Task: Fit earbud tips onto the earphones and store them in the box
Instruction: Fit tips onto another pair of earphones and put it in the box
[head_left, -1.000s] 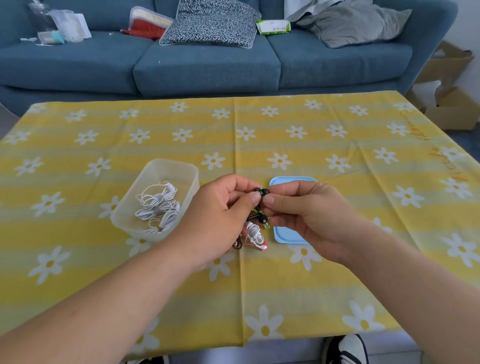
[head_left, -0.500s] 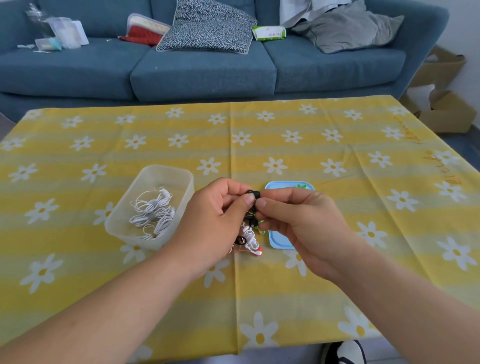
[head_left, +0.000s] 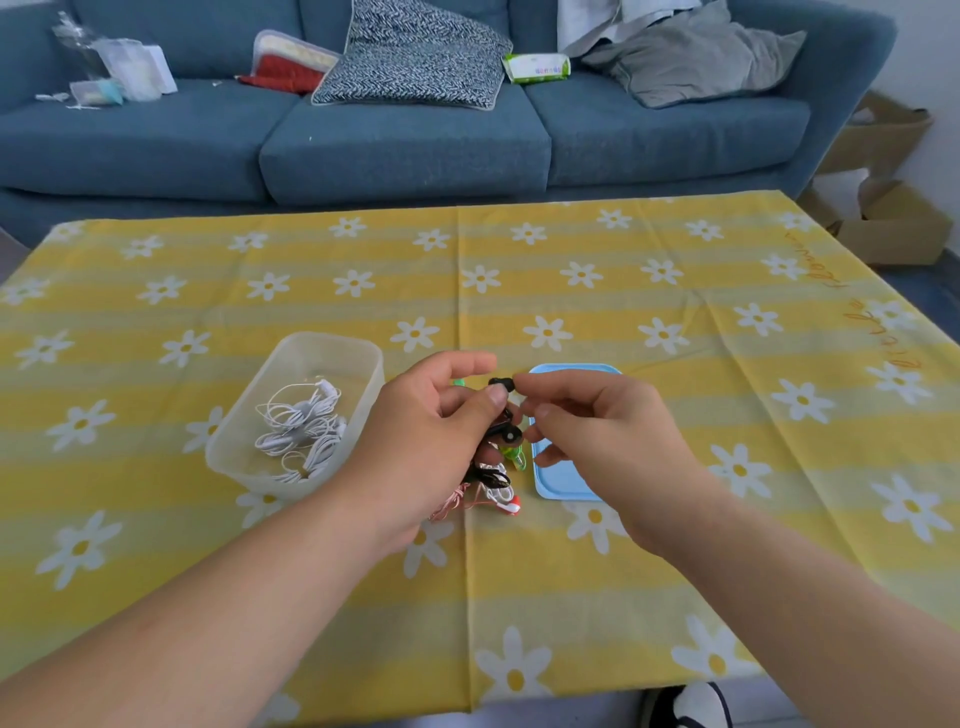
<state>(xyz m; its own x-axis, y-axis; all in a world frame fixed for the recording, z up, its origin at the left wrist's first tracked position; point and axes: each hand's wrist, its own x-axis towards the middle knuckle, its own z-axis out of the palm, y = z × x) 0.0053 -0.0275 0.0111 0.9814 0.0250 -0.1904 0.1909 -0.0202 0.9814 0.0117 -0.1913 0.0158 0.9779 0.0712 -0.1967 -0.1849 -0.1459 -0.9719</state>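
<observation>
Earphones (head_left: 501, 410), black, with thin glossy cord, sit bunched in the left hand (head_left: 431, 441) above the tablecloth (head_left: 519, 597). Left thumb and forefinger pinch one black bud (head_left: 502, 385) at its stem; remaining fingers curl around the cord bundle. Right hand (head_left: 597, 441) is just beside the bud, forefinger tip touching or nearly touching it, thumb below; cannot tell whether a tip is held between them. A second black bud with round flat face hangs lower between the hands.

Green piece (head_left: 516, 457) shows under the bundle. Red-and-white earphones (head_left: 498, 496) with pinkish cord lie on the cloth, partly hidden by the left hand.

Box (head_left: 363, 358), translucent plastic, rectangular with rounded corners, stands left of the hands and holds coiled white earphones (head_left: 298, 428). Lid (head_left: 561, 480), pale blue, flat, rounded, lies to the right, partly under the right hand.

Cloth is yellow-striped with white daisies, creased along fold lines.
</observation>
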